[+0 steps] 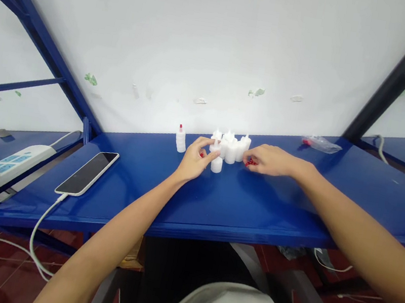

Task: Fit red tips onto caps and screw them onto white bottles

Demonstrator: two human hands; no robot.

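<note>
My left hand [196, 161] is closed around a small white squeeze bottle [216, 165] with a pointed nozzle, standing upright on the blue table. A bit of red shows between its thumb and fingers. To the right, my right hand [268, 160] has its fingers bent down over small red caps [251, 163] near the tabletop; whether it grips them or only touches them I cannot tell exactly. Between the hands stand several white bottles [231, 152] with bare nozzles, close together. Left of them, a bottle with a red tip [180, 140] stands alone.
On the left of the blue table [137, 177] lies a phone [88, 173] with a white charging cable [36, 227]. A clear plastic bag [322, 144] with something red inside rests at the back right. A white power strip [17, 166] sits beyond the left frame. The wall borders the back edge.
</note>
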